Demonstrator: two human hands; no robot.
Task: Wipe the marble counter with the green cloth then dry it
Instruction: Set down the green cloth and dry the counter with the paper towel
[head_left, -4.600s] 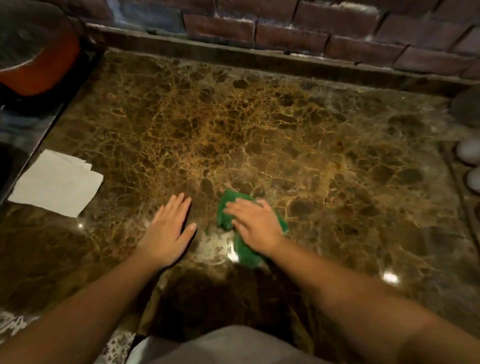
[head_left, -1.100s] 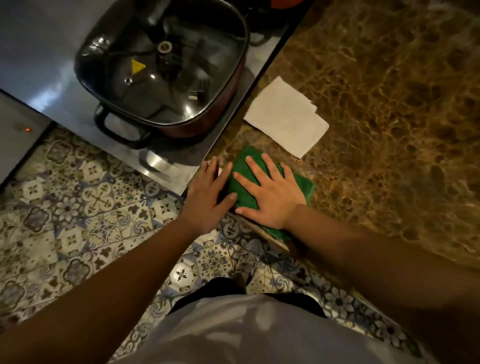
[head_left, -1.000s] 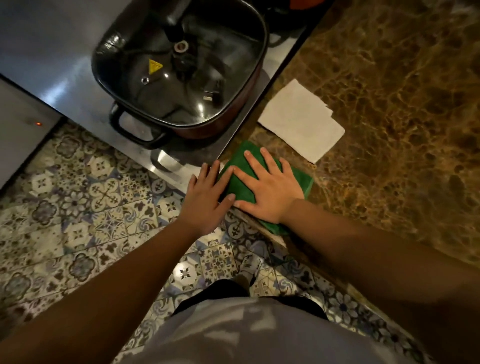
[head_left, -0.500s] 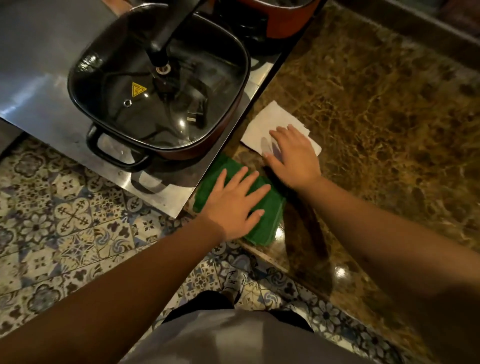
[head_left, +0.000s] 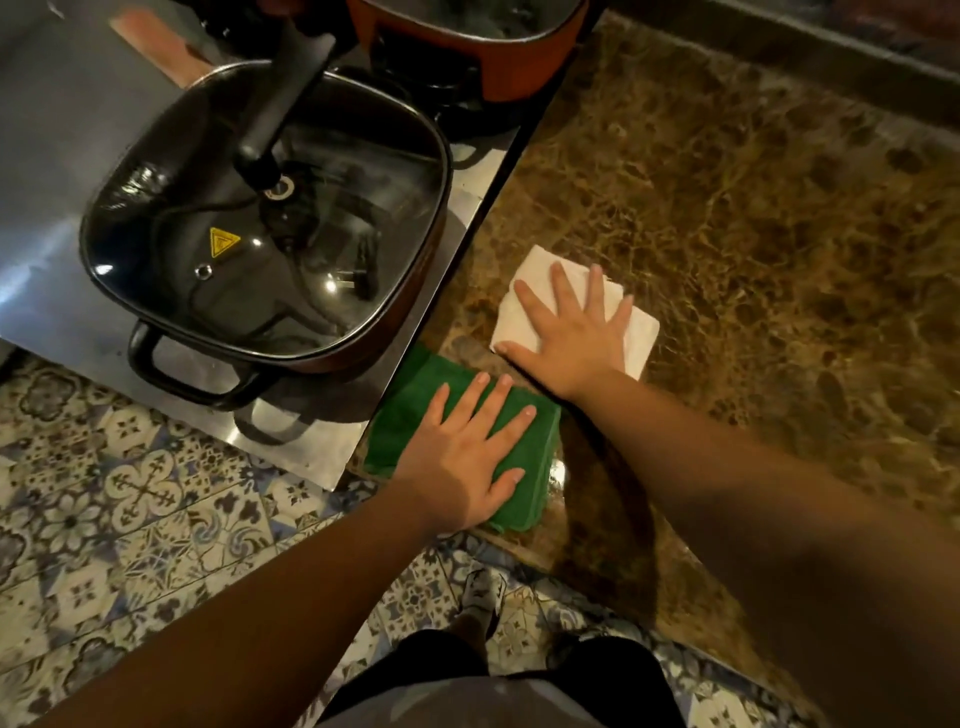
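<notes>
The brown marble counter (head_left: 753, 234) fills the right side. A folded green cloth (head_left: 540, 457) lies at its front left corner, next to the steel stove top. My left hand (head_left: 462, 457) lies flat on the cloth, fingers spread, pressing it down. Just beyond it a folded white paper towel (head_left: 641, 338) rests on the marble. My right hand (head_left: 571, 332) is flat on the towel with fingers apart, covering most of it.
A square pot with a glass lid (head_left: 260, 223) and black handles sits on the steel stove top (head_left: 47, 156) to the left. An orange pot (head_left: 467, 57) stands behind it. Patterned floor tiles (head_left: 130, 493) and my foot show below the counter edge.
My right hand left the green cloth and moved onto the white paper towel, now spread flat over it. My left hand moved onto the green cloth. The view shifted from mid-counter to its left corner.
</notes>
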